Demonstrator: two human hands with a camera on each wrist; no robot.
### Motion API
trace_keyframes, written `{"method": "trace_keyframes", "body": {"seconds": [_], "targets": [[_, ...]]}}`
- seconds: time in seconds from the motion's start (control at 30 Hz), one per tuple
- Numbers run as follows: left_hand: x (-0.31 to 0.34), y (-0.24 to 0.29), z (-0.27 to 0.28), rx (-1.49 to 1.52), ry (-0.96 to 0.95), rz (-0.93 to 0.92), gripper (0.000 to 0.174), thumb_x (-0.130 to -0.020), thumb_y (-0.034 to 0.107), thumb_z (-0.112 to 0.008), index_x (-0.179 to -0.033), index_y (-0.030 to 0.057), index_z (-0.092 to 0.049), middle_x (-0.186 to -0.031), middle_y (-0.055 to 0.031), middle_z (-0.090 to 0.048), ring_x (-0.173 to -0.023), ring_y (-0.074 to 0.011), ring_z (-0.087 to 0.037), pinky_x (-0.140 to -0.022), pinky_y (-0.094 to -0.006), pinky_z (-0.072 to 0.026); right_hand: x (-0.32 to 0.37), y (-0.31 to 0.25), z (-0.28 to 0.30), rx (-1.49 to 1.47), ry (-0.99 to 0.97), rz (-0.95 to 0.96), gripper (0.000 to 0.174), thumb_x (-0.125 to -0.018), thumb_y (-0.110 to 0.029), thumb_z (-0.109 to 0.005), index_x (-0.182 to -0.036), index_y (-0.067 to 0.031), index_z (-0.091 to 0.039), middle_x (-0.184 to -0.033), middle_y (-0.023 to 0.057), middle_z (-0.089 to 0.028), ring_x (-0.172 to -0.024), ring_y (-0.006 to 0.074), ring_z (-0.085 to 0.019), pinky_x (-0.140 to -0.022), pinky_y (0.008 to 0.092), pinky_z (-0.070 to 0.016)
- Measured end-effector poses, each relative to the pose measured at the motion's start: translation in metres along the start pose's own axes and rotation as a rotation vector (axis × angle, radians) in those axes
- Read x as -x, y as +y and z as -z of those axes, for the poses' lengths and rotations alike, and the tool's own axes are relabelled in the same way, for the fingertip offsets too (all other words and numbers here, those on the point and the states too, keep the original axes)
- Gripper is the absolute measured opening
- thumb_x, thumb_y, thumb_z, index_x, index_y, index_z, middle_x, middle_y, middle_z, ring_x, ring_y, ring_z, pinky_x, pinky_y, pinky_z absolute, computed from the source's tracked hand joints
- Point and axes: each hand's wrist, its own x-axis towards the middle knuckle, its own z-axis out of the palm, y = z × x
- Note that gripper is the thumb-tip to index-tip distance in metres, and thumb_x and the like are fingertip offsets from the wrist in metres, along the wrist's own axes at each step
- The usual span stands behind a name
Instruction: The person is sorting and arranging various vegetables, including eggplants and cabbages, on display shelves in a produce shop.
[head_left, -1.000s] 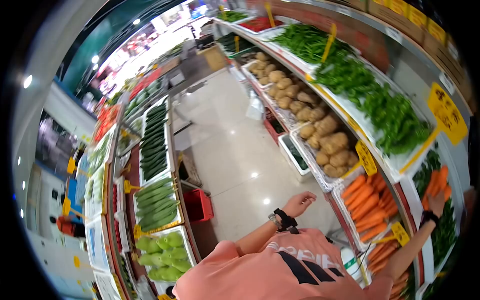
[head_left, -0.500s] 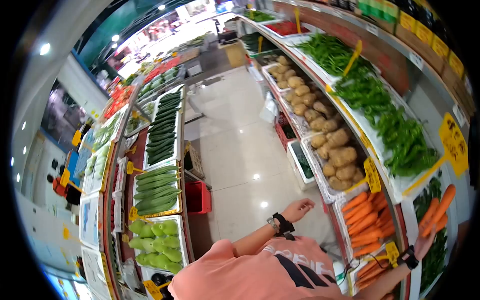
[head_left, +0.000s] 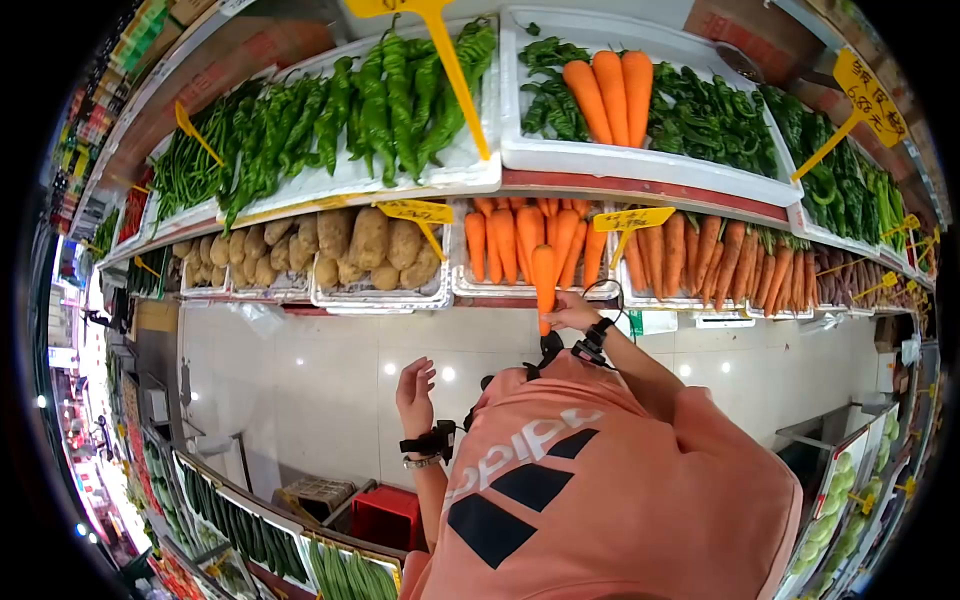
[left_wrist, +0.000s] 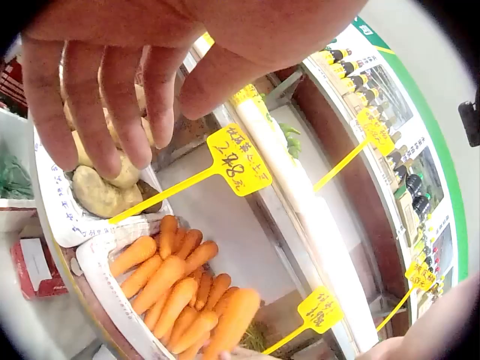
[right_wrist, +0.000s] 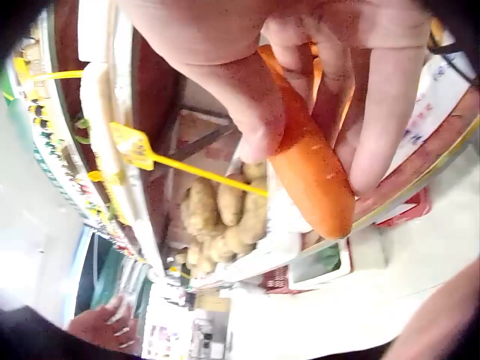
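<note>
My right hand (head_left: 574,312) grips a single carrot (head_left: 543,278) at the front of the lower carrot tray (head_left: 490,291). In the right wrist view the thumb (right_wrist: 259,135) lies along one side of this carrot and the fingers curl round the other, its blunt end sticking out. Loose carrots (head_left: 512,238) fill the tray behind it. Three more carrots (head_left: 609,95) lie side by side on dark green peppers (head_left: 700,115) in the upper tray. My left hand (head_left: 414,392) hangs over the aisle with relaxed fingers, holding nothing; in its wrist view it overlaps the potatoes.
Potatoes (head_left: 372,242) stand left of the carrots, and thinner carrots with green tops (head_left: 740,262) to the right. Long green peppers (head_left: 395,100) lie on the upper shelf. Yellow price signs (head_left: 634,219) jut out at the tray edges. Behind me is a red bin (head_left: 388,517).
The head view has swung round to face the shelf. My right hand has left the carrots on the upper tray and come down to the lower one, where it now holds a carrot.
</note>
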Motion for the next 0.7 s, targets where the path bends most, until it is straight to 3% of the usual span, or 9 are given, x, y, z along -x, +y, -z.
{"method": "trace_keyframes", "body": {"seconds": [0.13,0.17,0.23,0.33,0.43,0.47,0.57,0.6,0.7], "targets": [[-0.007,0.014,-0.005,-0.062,-0.015,0.003,0.028,-0.102,0.019,-0.052,-0.124,0.0026,-0.058,-0.119,-0.0090,-0.066,-0.104,-0.0180,-0.063,-0.087,-0.0306,-0.0490,-0.031,0.033,0.024,-0.133,0.226,-0.053,0.038,-0.083,-0.014,-0.077,-0.116,-0.0023,-0.062,-0.101,0.0081,-0.068,-0.091,0.0199,-0.068,-0.073,0.0341,-0.0597],[-0.011,0.012,-0.005,-0.067,-0.022,0.001,0.028,-0.102,0.019,-0.052,-0.124,0.0025,-0.059,-0.118,-0.0091,-0.066,-0.104,-0.0179,-0.063,-0.087,-0.0305,-0.0488,-0.061,0.060,0.041,0.068,0.264,-0.031,0.040,-0.081,-0.020,-0.079,-0.111,0.0012,-0.064,-0.097,0.0116,-0.070,-0.088,0.0207,-0.069,-0.073,0.0358,-0.0600],[-0.014,0.013,-0.006,-0.077,-0.037,-0.003,0.028,-0.102,0.019,-0.052,-0.124,0.0025,-0.059,-0.118,-0.0092,-0.067,-0.104,-0.0178,-0.063,-0.087,-0.0303,-0.0487,-0.085,0.070,0.052,-0.164,0.327,-0.016,0.048,-0.079,-0.029,-0.081,-0.108,0.0047,-0.065,-0.096,0.0160,-0.071,-0.083,0.0232,-0.071,-0.069,0.0359,-0.0606],[-0.017,0.018,-0.012,-0.099,-0.048,-0.027,0.028,-0.102,0.019,-0.051,-0.124,0.0025,-0.059,-0.118,-0.0102,-0.067,-0.104,-0.0191,-0.064,-0.087,-0.0316,-0.0497,-0.095,0.052,0.067,0.732,0.668,-0.068,0.057,-0.077,-0.036,-0.081,-0.111,0.0070,-0.064,-0.097,0.0192,-0.070,-0.081,0.0255,-0.073,-0.064,0.0370,-0.0618],[-0.016,0.021,-0.016,-0.132,-0.053,-0.043,0.030,-0.102,0.021,-0.051,-0.124,0.0025,-0.058,-0.119,-0.0121,-0.066,-0.105,-0.0219,-0.065,-0.088,-0.0345,-0.0518,-0.089,0.033,0.065,0.092,0.621,-0.221,0.051,-0.079,-0.041,-0.079,-0.100,0.0034,-0.066,-0.098,0.0177,-0.070,-0.090,0.0282,-0.071,-0.076,0.0430,-0.0600],[-0.015,0.020,-0.017,-0.134,-0.050,-0.041,0.030,-0.102,0.021,-0.051,-0.124,0.0024,-0.059,-0.119,-0.0122,-0.066,-0.105,-0.0220,-0.065,-0.087,-0.0345,-0.0518,-0.090,0.031,0.065,0.162,0.643,-0.239,0.059,-0.079,-0.049,-0.075,-0.100,0.0047,-0.066,-0.100,0.0203,-0.070,-0.095,0.0348,-0.070,-0.083,0.0435,-0.0569],[-0.013,0.007,-0.013,-0.122,-0.045,-0.028,0.032,-0.102,0.024,-0.052,-0.125,0.0020,-0.058,-0.120,-0.0125,-0.066,-0.106,-0.0225,-0.065,-0.087,-0.0344,-0.0518,-0.081,0.028,0.069,0.720,0.792,-0.145,0.063,-0.079,-0.055,-0.072,-0.100,0.0045,-0.066,-0.102,0.0224,-0.070,-0.100,0.0392,-0.067,-0.087,0.0429,-0.0546],[-0.012,0.005,-0.013,-0.122,-0.043,-0.025,0.033,-0.102,0.024,-0.053,-0.126,0.0020,-0.058,-0.120,-0.0126,-0.066,-0.106,-0.0227,-0.065,-0.087,-0.0345,-0.0518,-0.079,0.024,0.073,0.707,0.725,-0.210,0.062,-0.082,-0.050,-0.072,-0.111,0.0043,-0.063,-0.108,0.0225,-0.068,-0.105,0.0393,-0.066,-0.090,0.0442,-0.0543],[-0.010,0.001,-0.010,-0.110,-0.023,0.018,0.030,-0.102,0.020,-0.052,-0.125,0.0024,-0.058,-0.118,-0.0094,-0.066,-0.105,-0.0200,-0.064,-0.087,-0.0321,-0.0492,-0.072,0.015,0.074,0.890,0.639,-0.117,0.091,-0.083,-0.049,-0.070,-0.147,0.0019,-0.030,-0.138,0.0251,-0.052,-0.113,0.0428,-0.061,-0.097,0.0427,-0.0497]]}}
